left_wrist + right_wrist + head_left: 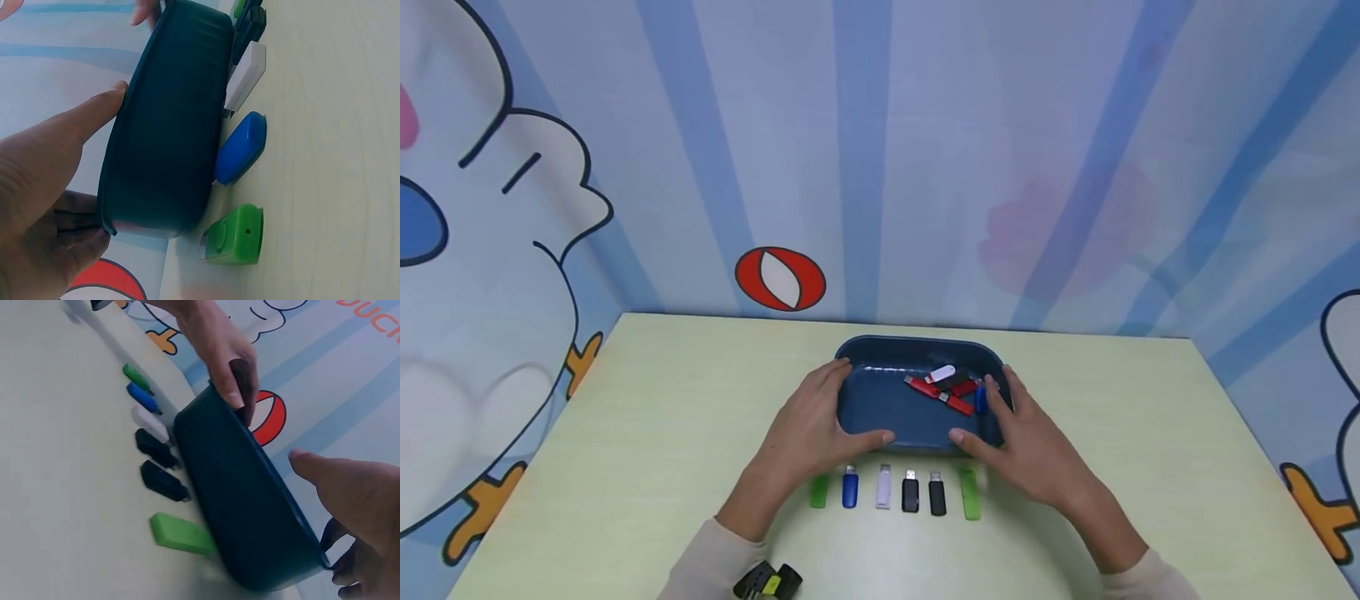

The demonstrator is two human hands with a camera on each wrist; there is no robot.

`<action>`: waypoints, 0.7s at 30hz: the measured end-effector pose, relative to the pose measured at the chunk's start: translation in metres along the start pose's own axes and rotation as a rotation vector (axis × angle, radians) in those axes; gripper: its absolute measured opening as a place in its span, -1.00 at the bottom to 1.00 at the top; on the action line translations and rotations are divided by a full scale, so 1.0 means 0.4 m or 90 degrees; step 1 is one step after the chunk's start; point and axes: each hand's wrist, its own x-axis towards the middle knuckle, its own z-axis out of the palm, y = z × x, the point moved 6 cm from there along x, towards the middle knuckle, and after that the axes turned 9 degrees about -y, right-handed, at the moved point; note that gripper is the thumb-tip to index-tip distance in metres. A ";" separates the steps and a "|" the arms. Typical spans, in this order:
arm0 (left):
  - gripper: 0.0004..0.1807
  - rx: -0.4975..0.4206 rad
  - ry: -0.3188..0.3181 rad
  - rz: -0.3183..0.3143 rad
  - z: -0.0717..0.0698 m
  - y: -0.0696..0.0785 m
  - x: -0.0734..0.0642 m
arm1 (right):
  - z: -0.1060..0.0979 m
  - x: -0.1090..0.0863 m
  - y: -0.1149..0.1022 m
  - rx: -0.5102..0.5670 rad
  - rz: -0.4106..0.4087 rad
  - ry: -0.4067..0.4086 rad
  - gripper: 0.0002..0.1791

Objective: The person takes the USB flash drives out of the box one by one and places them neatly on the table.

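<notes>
A dark blue plastic basin (880,414) stands at the middle of the table. My left hand (811,423) holds its left end, the thumb over the near rim and the fingers at the left rim. My right hand (1033,442) is at the other end, its fingers curled at the right rim; its thumb looks apart from the rim in the right wrist view. Inside the basin, towards the right, lie red USB sticks (957,404), a white USB stick (940,373), a blue USB stick (981,398) and something black, partly hidden.
In front of the basin a row of USB sticks lies on the table: green (818,492), blue (850,488), white (883,487), two black (910,492) and another green (971,494). A printed cloth wall (925,167) stands behind the table. A black device (767,581) is near my left sleeve.
</notes>
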 end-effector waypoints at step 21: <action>0.25 0.009 -0.004 -0.001 0.000 -0.006 -0.005 | -0.093 0.189 -0.117 -0.082 -0.226 -0.011 -0.56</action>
